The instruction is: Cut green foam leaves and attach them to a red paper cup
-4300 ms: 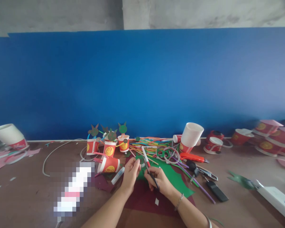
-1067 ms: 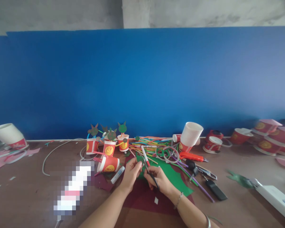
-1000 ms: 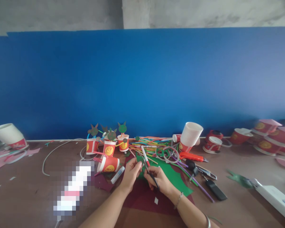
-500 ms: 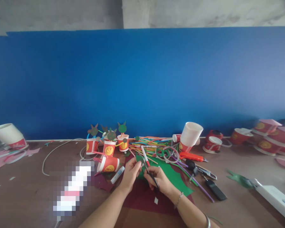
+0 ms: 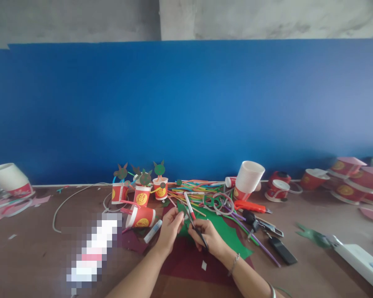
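My right hand (image 5: 206,236) is closed around black-handled scissors (image 5: 201,236), whose blades point up and left toward my other hand. With thumb and fingers pinched, my left hand (image 5: 171,225) grips a small piece of green paper (image 5: 180,210) at the blades. Part of that piece is hidden by the fingers. Under both hands lie a large green paper sheet (image 5: 226,231) and a dark red sheet (image 5: 186,265). A white and red marker (image 5: 189,205) rests just beyond the scissors. Left of my left hand is a glue stick (image 5: 153,231).
Red paper cups (image 5: 142,196) with green animal heads stand at back left, one cup (image 5: 142,217) tipped over. Behind my hands spreads a heap of coloured pipe cleaners (image 5: 198,188). To the right are stacked cups (image 5: 250,178), an orange cutter (image 5: 251,206) and keys (image 5: 251,219).
Both hands stay almost in place, with the scissors still at the green paper piece. The whole view has shifted very slightly.
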The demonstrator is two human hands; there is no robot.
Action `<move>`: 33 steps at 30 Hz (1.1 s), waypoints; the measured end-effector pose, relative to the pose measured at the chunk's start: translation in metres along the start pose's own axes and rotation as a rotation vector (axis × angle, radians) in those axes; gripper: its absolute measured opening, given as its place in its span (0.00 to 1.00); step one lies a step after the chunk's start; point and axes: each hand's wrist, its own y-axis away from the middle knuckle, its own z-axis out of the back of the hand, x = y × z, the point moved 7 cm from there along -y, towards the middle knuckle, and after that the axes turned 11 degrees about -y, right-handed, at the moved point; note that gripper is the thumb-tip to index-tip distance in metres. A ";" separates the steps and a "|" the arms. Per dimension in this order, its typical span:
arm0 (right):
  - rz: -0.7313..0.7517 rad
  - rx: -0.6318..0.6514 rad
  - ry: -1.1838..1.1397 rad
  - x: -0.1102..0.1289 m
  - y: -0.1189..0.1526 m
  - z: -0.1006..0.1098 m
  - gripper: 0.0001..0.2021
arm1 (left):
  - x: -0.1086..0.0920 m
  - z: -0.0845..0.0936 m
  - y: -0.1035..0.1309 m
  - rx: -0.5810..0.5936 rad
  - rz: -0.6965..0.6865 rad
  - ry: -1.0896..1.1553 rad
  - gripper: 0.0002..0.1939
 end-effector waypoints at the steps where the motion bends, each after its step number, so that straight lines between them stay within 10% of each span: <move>1: -0.002 -0.001 0.001 -0.001 0.000 0.000 0.10 | 0.001 0.000 0.000 -0.002 -0.002 0.005 0.20; 33: -0.021 0.013 -0.028 -0.002 0.000 0.000 0.10 | -0.004 0.000 0.001 -0.031 -0.011 -0.011 0.18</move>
